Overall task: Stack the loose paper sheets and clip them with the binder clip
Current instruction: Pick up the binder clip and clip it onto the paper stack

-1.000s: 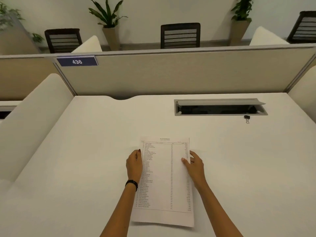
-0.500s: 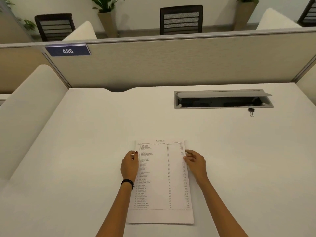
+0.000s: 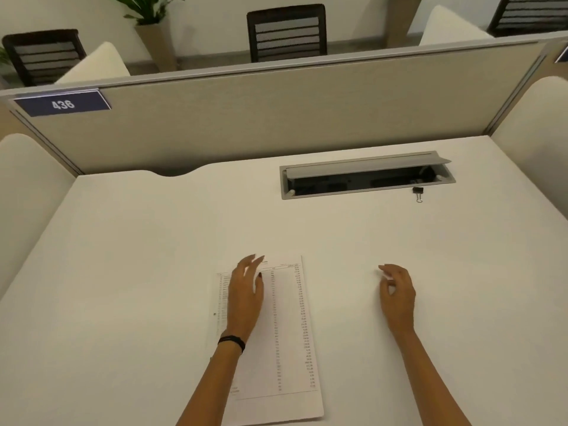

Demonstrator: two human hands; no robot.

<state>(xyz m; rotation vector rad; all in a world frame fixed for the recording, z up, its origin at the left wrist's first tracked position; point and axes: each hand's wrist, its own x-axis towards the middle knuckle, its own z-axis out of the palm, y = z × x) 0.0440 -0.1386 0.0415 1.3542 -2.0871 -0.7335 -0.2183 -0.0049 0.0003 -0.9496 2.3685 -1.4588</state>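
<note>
A stack of printed paper sheets lies flat on the white desk, near its front edge. My left hand hovers over the sheets' upper left part, fingers loosely spread, holding nothing. Out to the right of the paper my right hand is over bare desk, fingers relaxed and empty. A small black binder clip lies far back on the right, just in front of the cable tray.
An open grey cable tray is set into the desk at the back right. A beige partition with a "436" sign closes the far side. White curved dividers flank the desk on both sides.
Both hands have let go of the paper's edges. My right hand has moved off to the right, my left hand has lifted over the sheets. The view has swung left.
</note>
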